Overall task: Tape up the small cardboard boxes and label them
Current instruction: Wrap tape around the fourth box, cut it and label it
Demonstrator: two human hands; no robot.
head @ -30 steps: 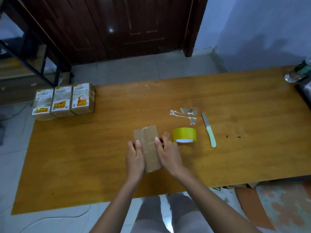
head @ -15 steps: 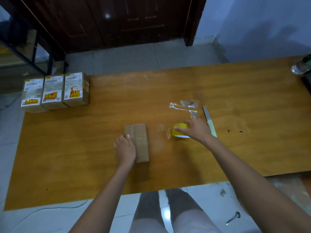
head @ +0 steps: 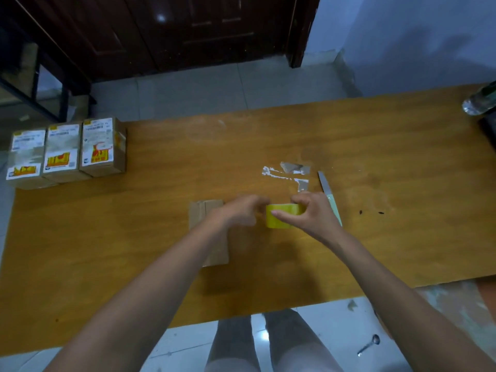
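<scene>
A wooden table point(head: 349, 146) with an orange-brown top fills the middle. Beyond its far edge lies a pale tiled floor point(head: 204, 87), then a dark wooden door point(head: 188, 30). A bluish-white wall point(head: 402, 36) stands far right; a dark metal frame point(head: 40, 84) far left. Light is dim.

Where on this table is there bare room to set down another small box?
Widest bare stretch: the table between the three labelled boxes at the far left corner and the plain cardboard box. Also bare: right of the knife, toward the bottle. Crowded: around the yellow tape roll, both hands, knife and paper scraps.
</scene>
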